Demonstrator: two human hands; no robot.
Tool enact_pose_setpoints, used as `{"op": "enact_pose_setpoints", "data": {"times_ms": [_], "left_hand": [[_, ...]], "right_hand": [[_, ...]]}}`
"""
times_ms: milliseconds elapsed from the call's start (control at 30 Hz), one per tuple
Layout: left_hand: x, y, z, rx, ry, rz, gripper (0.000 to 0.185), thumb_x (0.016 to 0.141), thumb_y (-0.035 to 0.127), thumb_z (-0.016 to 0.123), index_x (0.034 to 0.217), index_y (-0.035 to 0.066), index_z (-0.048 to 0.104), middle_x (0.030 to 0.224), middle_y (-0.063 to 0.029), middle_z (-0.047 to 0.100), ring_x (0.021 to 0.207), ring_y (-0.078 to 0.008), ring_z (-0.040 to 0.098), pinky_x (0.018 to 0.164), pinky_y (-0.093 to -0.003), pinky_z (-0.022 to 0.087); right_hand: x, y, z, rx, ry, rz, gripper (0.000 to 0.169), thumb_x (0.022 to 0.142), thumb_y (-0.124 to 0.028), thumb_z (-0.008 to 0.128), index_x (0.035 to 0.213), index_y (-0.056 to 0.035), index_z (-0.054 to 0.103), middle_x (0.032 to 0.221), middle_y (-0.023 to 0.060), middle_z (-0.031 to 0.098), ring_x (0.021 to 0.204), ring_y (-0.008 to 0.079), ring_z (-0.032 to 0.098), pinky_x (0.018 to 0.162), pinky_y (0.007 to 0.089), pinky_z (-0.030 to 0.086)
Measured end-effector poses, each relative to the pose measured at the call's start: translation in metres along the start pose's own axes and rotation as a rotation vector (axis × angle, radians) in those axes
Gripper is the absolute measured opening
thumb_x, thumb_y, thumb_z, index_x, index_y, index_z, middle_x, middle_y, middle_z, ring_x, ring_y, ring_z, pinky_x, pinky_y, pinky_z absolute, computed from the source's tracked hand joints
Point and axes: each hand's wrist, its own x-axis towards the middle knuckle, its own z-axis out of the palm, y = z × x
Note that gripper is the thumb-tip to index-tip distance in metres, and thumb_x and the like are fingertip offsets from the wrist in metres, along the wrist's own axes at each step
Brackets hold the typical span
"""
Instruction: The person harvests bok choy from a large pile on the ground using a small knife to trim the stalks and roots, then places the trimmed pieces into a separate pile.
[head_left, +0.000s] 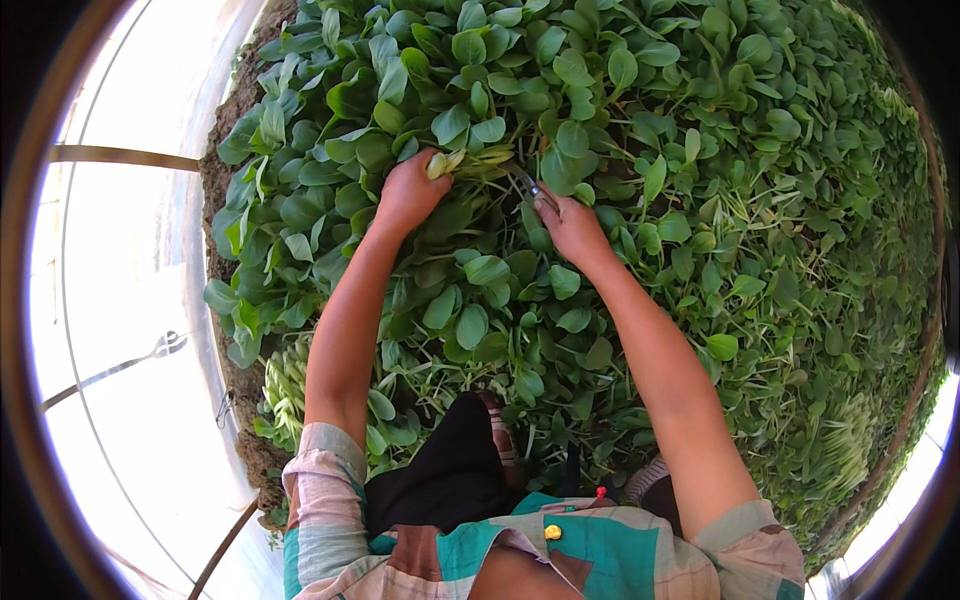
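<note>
My left hand (414, 187) is closed around a small bunch of leafy greens, which look like bok choy. Their pale stem ends (447, 163) stick out past the thumb, towards the right. In my right hand (576, 225) is a small sickle (534, 187). Its thin curved blade points up and left, close to yellowish stems (491, 156) between my two hands. Leaves hide part of the handle and the blade's tip. Dense standing greens (465, 45) surround both hands, and shorter leaves (472, 322) spread between my forearms.
Piled pale-stemmed greens (286, 382) lie by my left elbow; another pile (847, 442) is at far right. Cut stems and loose leaves (780, 217) litter the right side. Bare soil (225, 135) borders a plastic greenhouse wall (135, 247) with curved ribs. My shoe (501, 431) stands among leaves.
</note>
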Motion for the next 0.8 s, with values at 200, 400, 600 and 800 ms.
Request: {"op": "enact_pose_setpoints", "data": {"times_ms": [200,400,600,800], "left_hand": [[0.001,-0.005,0.002,0.004,0.006,0.004,0.038,0.073,0.024,0.066,0.105,0.006,0.057,0.087,-0.0189,0.062,0.08,-0.0352,0.059,0.072,-0.039,0.046],[-0.009,0.003,0.001,-0.009,0.005,0.027,0.038,0.071,0.019,0.065,0.105,0.006,0.057,0.094,-0.0174,0.062,0.087,-0.0365,0.059,0.075,-0.0412,0.047],[-0.037,0.018,-0.014,-0.157,0.12,0.275,0.031,0.073,0.008,0.064,0.102,0.005,0.056,0.1,-0.0133,0.057,0.091,-0.0325,0.057,0.08,-0.0362,0.046],[-0.066,0.029,-0.015,-0.095,0.161,0.445,0.032,0.073,0.004,0.064,0.104,0.009,0.057,0.107,-0.0087,0.055,0.095,-0.0303,0.057,0.08,-0.0356,0.047]], "right_hand": [[-0.008,0.0,0.01,0.027,0.09,-0.062,0.038,0.09,-0.025,0.05,0.123,-0.006,0.051,0.097,0.0189,0.064,0.087,0.0348,0.061,0.077,0.0399,0.047],[0.007,-0.005,0.015,-0.136,-0.074,-0.022,0.041,0.088,-0.02,0.057,0.123,-0.0019,0.049,0.094,0.0134,0.066,0.078,0.0267,0.065,0.069,0.0347,0.048],[-0.029,0.005,-0.019,0.581,-0.032,0.403,0.033,0.08,-0.026,0.069,0.099,-0.0031,0.055,0.076,0.0017,0.057,0.067,0.0111,0.059,0.059,0.0218,0.048],[-0.025,-0.043,-0.013,1.267,-0.065,0.468,0.047,0.086,-0.036,0.062,0.123,-0.0107,0.05,0.11,0.0051,0.054,0.094,0.0175,0.056,0.075,0.033,0.053]]}}
